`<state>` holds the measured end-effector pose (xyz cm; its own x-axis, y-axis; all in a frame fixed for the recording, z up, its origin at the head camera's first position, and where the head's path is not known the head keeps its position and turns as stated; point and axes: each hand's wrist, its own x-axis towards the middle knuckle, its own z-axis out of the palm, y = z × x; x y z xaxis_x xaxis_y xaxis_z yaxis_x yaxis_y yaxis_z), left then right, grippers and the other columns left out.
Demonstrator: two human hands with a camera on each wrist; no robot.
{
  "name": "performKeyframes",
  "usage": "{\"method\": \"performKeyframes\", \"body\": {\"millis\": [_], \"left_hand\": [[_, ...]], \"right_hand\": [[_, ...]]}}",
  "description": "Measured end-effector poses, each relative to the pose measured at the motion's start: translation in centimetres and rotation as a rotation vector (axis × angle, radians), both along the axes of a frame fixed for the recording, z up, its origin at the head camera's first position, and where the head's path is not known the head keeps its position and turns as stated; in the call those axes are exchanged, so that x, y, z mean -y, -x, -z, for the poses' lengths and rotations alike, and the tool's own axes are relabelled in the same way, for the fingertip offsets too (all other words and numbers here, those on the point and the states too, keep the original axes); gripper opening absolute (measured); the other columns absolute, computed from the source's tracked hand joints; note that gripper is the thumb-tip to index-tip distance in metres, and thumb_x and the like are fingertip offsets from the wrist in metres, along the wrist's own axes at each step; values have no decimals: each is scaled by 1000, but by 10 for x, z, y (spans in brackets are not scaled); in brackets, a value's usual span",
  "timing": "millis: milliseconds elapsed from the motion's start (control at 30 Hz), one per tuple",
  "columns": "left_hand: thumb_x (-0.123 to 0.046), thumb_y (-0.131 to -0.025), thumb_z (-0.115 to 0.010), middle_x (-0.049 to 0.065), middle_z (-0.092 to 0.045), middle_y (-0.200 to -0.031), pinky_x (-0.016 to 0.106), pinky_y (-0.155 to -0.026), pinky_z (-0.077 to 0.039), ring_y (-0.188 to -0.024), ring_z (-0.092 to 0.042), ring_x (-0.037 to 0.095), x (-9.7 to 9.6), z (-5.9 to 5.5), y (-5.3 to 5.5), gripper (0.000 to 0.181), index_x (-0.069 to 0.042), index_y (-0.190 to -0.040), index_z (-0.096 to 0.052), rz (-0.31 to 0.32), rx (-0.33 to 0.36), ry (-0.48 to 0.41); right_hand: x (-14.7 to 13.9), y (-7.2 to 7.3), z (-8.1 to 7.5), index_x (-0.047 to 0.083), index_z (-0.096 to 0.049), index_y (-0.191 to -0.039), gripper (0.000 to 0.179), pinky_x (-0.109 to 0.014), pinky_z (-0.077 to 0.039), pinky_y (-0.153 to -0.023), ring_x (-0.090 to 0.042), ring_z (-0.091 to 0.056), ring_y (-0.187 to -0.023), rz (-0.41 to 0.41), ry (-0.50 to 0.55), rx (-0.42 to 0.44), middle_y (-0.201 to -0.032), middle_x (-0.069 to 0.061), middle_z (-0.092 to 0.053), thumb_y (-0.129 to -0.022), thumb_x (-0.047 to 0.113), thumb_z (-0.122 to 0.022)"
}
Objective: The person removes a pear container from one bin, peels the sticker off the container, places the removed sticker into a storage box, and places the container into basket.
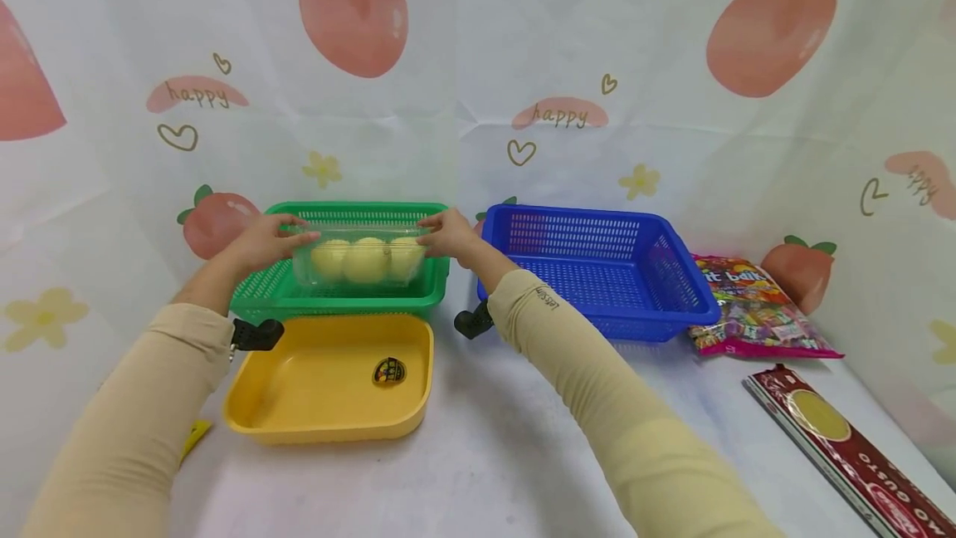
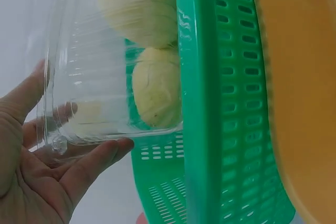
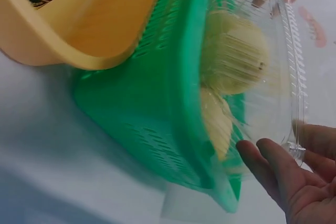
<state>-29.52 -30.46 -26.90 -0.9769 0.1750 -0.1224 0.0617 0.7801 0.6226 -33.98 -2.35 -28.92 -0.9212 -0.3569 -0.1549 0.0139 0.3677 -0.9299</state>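
Observation:
Between my two hands is a clear plastic clamshell box (image 1: 304,269) with three pale yellow round fruits (image 1: 366,261) in it. The left hand (image 1: 265,241) grips the box's left end, thumb and fingers on either side of the rim (image 2: 50,103). At the opposite end, my right hand (image 1: 451,237) pinches the corner, fingertips under the rim in the right wrist view. The box sits low within the green basket (image 1: 280,305), whose near wall hides part of the fruits in both wrist views.
A yellow tray (image 1: 321,401) with a round sticker stands in front of the green basket. To the right is a blue basket (image 1: 597,276), beside a colourful candy bag (image 1: 769,310). A long dark red package (image 1: 844,442) lies at the right. Something small and yellow (image 1: 196,437) shows beside the left sleeve.

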Motion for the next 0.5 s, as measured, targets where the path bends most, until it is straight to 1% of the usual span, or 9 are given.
{"method": "performKeyframes", "body": {"millis": [133, 267, 400, 500], "left_hand": [[-44, -96, -43, 37, -26, -142, 57, -98, -42, -118, -45, 50, -1, 3, -1, 72, 8, -142, -24, 0, 4, 25], [-44, -96, -42, 38, -29, -140, 56, -96, -43, -116, -48, 50, 0, 5, -3, 71, 9, -141, -25, -3, 10, 47], [-46, -95, -43, 38, -28, -141, 55, -96, -44, -115, -49, 48, 1, 6, -4, 73, 9, -141, -24, -6, 25, 47], [-48, -95, -44, 38, -31, -139, 50, -91, -49, -110, -53, 45, 2, 7, -4, 74, 9, -140, -27, 0, 20, 65]], "right_hand": [[0, -1, 5, 2, -49, -134, 42, -38, -50, -94, -31, -61, -108, -6, -3, 5, -137, -19, -47, -92, 5, -55], [1, -1, 8, 1, -51, -131, 41, -40, -51, -92, -32, -64, -103, 1, -13, -12, -132, -18, -53, -91, 6, -57], [1, -1, 8, 3, -54, -130, 40, -40, -53, -89, -31, -66, -98, 12, -39, -34, -134, -17, -51, -90, 7, -59], [2, 0, 7, 4, -55, -129, 40, -39, -54, -87, -30, -67, -96, 14, -74, -54, -138, -15, -47, -90, 9, -60]]}}
